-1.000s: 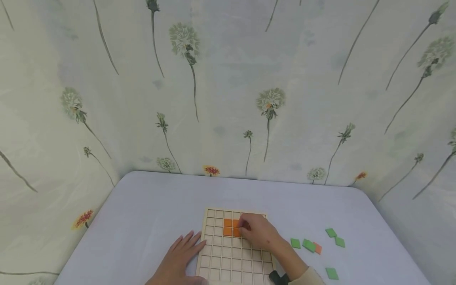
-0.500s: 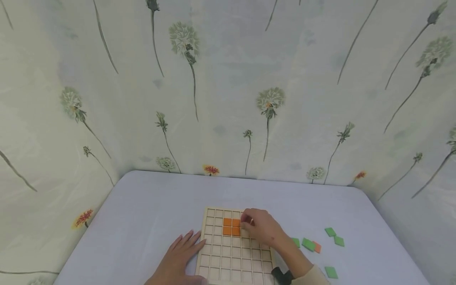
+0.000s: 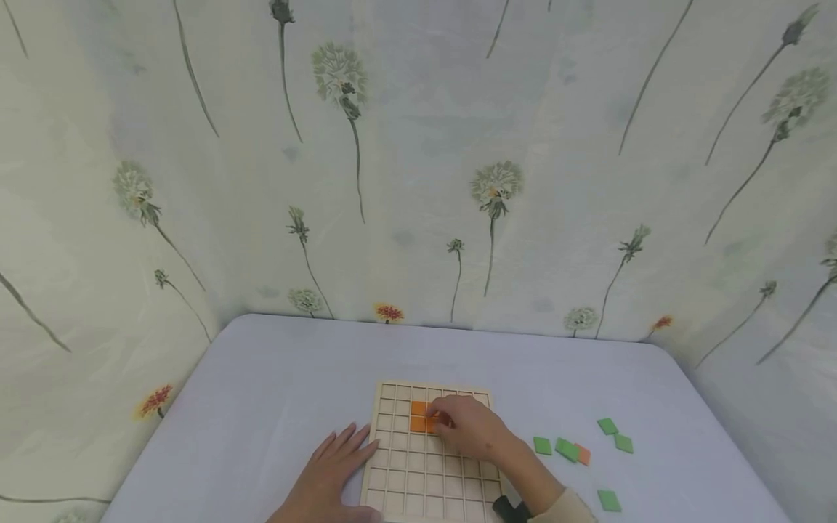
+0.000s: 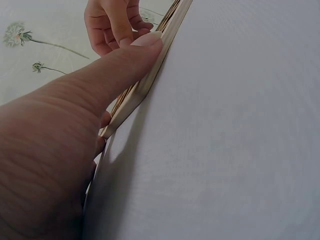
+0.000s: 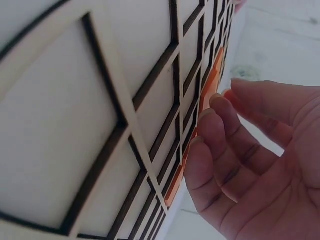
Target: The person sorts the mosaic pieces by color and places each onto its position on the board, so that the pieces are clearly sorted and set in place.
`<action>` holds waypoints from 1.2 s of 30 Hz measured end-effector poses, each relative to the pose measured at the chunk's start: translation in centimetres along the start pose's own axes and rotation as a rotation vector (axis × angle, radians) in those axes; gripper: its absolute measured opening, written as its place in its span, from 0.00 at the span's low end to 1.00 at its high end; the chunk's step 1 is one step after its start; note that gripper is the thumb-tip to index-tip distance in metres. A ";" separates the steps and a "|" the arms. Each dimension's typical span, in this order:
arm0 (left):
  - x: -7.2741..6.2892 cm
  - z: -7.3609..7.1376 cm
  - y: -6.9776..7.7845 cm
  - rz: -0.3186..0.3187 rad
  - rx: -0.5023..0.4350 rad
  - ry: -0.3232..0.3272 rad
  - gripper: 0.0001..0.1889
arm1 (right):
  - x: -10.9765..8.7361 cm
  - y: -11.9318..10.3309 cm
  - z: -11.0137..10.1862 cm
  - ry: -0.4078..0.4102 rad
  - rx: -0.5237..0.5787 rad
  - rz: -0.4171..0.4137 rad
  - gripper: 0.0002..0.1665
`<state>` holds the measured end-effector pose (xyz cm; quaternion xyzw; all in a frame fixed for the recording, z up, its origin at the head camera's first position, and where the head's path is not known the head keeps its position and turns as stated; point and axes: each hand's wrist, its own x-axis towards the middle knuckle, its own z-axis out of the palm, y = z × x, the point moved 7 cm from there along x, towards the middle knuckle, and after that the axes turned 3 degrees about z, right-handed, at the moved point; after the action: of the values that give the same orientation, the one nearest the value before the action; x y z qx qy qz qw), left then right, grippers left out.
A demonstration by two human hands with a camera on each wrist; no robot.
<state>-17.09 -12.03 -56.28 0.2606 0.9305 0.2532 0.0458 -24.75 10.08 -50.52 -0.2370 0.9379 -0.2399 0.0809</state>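
Observation:
A wooden grid board lies on the table with its square cells facing up. Orange square tiles sit side by side in its upper cells. My right hand covers part of them, its fingertips right at the tiles. In the right wrist view, the loosely bent fingers reach to an orange tile, and no tile shows clearly gripped between them. My left hand lies flat at the board's left side with spread fingers. The left wrist view shows its thumb lying along the board's edge.
Right of the board lie several loose green tiles, one overlapping an orange tile. A black device is at my right wrist. Behind the white table hangs a cloth printed with dandelions.
My right hand first shifts slightly right, uncovering the orange tiles, then comes back left and covers the right-hand ones. My left hand stays still against the board.

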 end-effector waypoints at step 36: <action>-0.2 -0.5 0.5 0.032 -0.018 0.040 0.58 | -3.0 3.9 -2.6 0.004 0.096 0.077 0.12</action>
<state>-16.77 -11.99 -55.64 0.2702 0.9246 0.2673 0.0256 -24.38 15.63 -50.00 -0.1963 0.9338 -0.2819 0.0997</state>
